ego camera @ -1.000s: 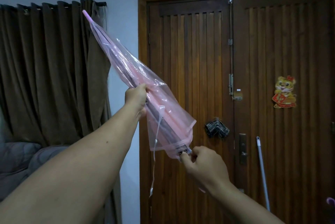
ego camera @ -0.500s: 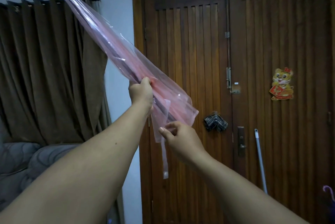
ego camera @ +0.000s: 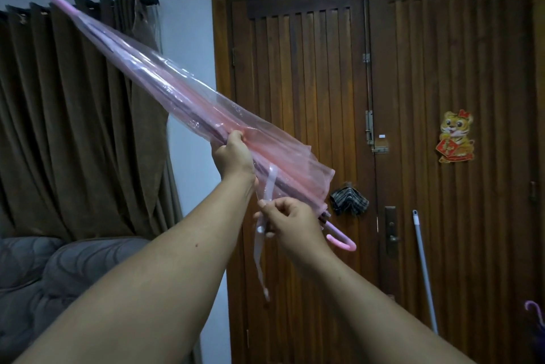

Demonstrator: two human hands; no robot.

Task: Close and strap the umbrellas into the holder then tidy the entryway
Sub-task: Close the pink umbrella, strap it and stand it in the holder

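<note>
A closed, see-through pink umbrella (ego camera: 165, 83) slants across the view, its tip up at the far left and its curved pink handle (ego camera: 342, 241) low by the door. My left hand (ego camera: 234, 154) grips the folded canopy near its lower end. Below it, my right hand (ego camera: 290, 220) pinches the umbrella's clear pink strap (ego camera: 261, 260), which hangs loose toward the floor. The holder is out of view.
A brown double wooden door (ego camera: 413, 127) stands straight ahead with a tiger sticker (ego camera: 455, 136) and a striped cloth (ego camera: 349, 201) hung by the lock. A pale pole (ego camera: 424, 275) leans on the door. A purple umbrella handle (ego camera: 535, 313) shows bottom right. Dark curtains and a grey sofa (ego camera: 59, 275) fill the left.
The umbrella has tilted flatter, its tip swinging left. My right hand left the handle end, took the strap and now pinches it lower down; the pink handle is now in view.
</note>
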